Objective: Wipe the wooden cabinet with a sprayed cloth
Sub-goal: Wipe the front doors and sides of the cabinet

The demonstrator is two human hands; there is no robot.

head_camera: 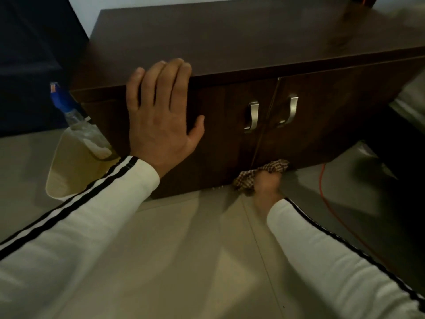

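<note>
Right hand (266, 184) bunched around checked cloth (262, 172) at cabinet (230, 143) doors' bottom edge, unwiped panels rising above; left hand (161, 116) spread flat over top edge.

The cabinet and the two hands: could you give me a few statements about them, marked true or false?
1. The left hand lies flat over the top front edge of the cabinet. True.
2. The right hand holds the checked cloth on top of the cabinet. False: the cloth is low at the doors' bottom edge, near the floor.
3. Both doors are shut. True.
4. The spray bottle stands on the cabinet. False: it is beside the cabinet's left end, lower down.
</note>
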